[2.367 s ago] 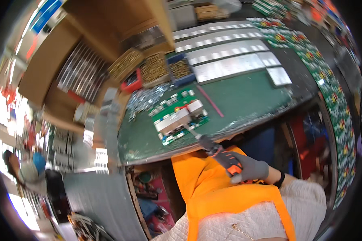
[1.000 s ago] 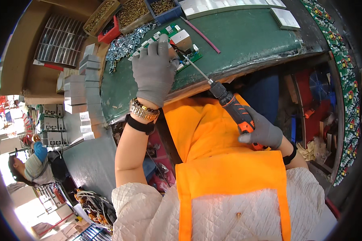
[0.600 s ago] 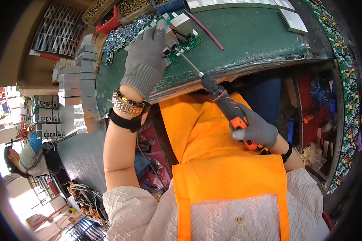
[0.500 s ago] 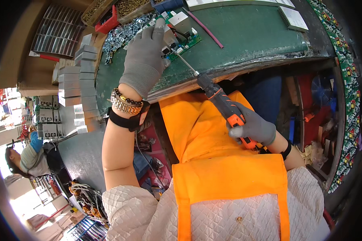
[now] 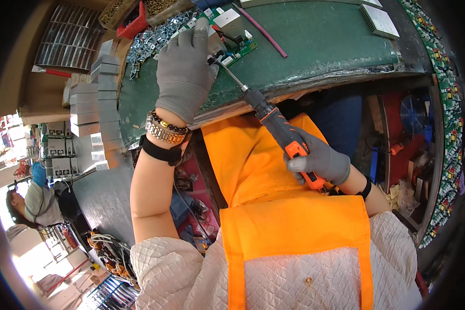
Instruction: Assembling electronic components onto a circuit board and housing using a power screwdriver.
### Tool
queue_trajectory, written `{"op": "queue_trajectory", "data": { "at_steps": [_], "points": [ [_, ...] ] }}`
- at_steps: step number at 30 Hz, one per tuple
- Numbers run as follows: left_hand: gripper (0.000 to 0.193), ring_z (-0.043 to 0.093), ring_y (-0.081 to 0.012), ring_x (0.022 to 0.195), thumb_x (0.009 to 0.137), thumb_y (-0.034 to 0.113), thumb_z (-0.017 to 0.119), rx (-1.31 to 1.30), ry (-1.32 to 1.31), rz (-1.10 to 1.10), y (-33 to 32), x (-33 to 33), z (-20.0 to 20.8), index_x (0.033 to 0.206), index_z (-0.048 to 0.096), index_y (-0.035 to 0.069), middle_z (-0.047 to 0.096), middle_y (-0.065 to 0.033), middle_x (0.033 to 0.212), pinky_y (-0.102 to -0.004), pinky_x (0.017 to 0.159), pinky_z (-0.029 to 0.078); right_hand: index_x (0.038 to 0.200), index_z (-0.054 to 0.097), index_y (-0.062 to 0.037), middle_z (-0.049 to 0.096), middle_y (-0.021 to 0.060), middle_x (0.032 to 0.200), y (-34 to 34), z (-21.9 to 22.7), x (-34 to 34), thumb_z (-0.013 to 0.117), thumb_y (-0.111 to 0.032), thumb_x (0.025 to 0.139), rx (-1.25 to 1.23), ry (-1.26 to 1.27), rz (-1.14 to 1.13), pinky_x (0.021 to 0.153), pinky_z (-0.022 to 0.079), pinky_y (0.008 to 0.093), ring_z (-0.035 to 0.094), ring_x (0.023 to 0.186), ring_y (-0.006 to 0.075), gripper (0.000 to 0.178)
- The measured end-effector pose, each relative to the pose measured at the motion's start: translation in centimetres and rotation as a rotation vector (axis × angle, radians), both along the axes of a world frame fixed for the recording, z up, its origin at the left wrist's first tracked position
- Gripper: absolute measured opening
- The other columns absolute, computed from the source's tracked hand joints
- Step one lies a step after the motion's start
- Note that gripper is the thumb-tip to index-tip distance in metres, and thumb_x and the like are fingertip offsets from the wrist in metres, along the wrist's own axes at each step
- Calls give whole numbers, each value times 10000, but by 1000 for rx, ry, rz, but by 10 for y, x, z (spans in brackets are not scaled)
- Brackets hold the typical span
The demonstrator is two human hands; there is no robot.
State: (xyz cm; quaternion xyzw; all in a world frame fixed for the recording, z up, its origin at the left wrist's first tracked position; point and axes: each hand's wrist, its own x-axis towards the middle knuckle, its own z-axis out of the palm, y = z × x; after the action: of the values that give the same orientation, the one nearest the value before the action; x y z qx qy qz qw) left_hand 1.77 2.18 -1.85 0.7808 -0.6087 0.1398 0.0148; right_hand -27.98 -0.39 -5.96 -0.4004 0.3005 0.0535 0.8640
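My right hand (image 5: 323,163), in a grey glove, is wrapped round a black and orange electric screwdriver (image 5: 276,124). The tool's long thin bit slants up and left to a green circuit board (image 5: 247,49) near the table's front edge. Silvery block-shaped heat sinks (image 5: 229,23) and small black parts stand on the board. Over the board's left side lies my gloved left hand (image 5: 186,70), gripping the board with its fingers pointing away and its thumb near the bit's tip. The palm hides that side of the board, and the exact contact at the tip is too small to tell.
Loose metal clips (image 5: 150,44) are heaped left of the board, below a red bin (image 5: 133,20). Stacked metal blocks (image 5: 106,95) line the table's left edge. A pink rod (image 5: 263,32) lies right of the board; a row of circuit boards (image 5: 452,124) runs down the far right.
The screwdriver and my right hand have shifted slightly left and up, with the bit still at the board. My left hand stays on the board. The view has shifted a little.
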Motion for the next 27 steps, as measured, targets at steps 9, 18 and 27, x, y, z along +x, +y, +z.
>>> {"op": "queue_trajectory", "data": {
  "at_steps": [9,18,27],
  "points": [
    [862,588,-311,1089,715,277,803,-44,-38,-4,-2,2,-6,1447,375,122,574,-122,1221,-426,909,487,1384,361,-31,586,68,867,-5,-3,-1,691,-162,705,33,4,30,529,509,307,599,612,159,767],
    [854,604,-313,1059,707,280,803,-78,-108,-25,-1,7,-11,1437,389,122,577,-127,1215,-424,883,499,1369,354,-34,565,63,838,-6,-2,2,657,-149,702,47,-14,49,523,505,301,590,596,156,741],
    [846,597,-317,1072,722,271,802,-47,-93,-14,-2,6,-8,1439,383,108,574,-133,1220,-414,894,508,1359,381,-73,557,59,823,-4,-6,0,695,-190,728,202,-75,28,526,490,277,553,579,135,714]
  ]
}}
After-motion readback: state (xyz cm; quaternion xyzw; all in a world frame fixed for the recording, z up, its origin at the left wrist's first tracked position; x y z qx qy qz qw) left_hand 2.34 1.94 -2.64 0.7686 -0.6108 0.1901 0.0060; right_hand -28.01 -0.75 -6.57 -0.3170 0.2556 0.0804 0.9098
